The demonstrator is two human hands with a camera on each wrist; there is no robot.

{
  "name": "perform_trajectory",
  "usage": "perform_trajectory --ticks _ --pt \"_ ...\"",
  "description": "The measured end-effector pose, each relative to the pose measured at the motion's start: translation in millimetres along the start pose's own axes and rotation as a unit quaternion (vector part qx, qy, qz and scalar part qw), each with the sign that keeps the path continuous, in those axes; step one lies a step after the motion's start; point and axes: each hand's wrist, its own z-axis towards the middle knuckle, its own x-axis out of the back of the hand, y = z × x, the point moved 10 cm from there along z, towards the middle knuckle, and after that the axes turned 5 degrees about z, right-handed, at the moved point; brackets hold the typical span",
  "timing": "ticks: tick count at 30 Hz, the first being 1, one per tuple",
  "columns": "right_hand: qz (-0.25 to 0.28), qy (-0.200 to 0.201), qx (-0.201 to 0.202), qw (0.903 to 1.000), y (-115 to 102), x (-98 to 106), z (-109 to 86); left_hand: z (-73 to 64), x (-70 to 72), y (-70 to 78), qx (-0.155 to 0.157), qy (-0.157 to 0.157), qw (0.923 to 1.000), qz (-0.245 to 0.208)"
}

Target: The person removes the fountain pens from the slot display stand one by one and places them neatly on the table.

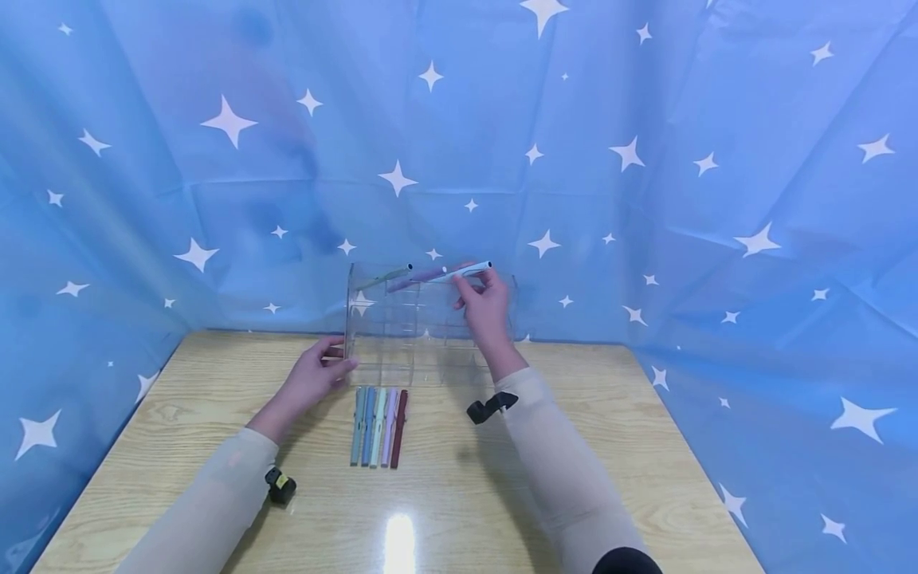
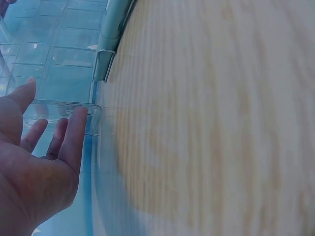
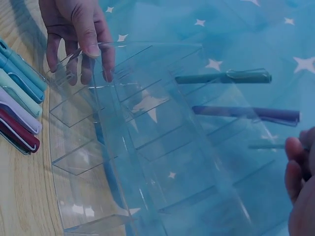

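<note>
A clear plastic pen stand with tiered compartments rises at the back of the table. My left hand is at its left side, fingers fairly straight, with fingertips right at the lower corner in the left wrist view. Above the stand's top right, my right hand pinches a light blue pen between thumb and fingers, the pen slanting with its dark end up. A green pen and a purple pen lean in the top tier, left of the held pen in the head view.
In front of the stand lies a row of pens: teal, blue, mint green, lavender and dark red. The wood-grain table backs onto a blue star-patterned curtain.
</note>
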Motion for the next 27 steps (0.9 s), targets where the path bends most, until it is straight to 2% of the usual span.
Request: perform_trajectory --ticks 4,8,19,27 --pt "0.009 0.022 0.01 0.9997 -9 11 -3.7 0.3 0.2 0.3 0.001 0.003 1.0 0.005" --pt "0.008 0.028 0.024 0.9993 -19 19 -7.1 1.6 -0.1 -1.6 0.002 0.003 1.0 0.004" --pt "0.017 0.016 0.057 0.9981 -30 32 -23.3 2.2 -0.5 -4.4 0.004 0.0 1.0 -0.002" --pt "0.031 -0.009 0.045 0.9985 -26 34 -41.5 3.0 -0.9 -4.0 0.004 -0.001 1.0 -0.004"
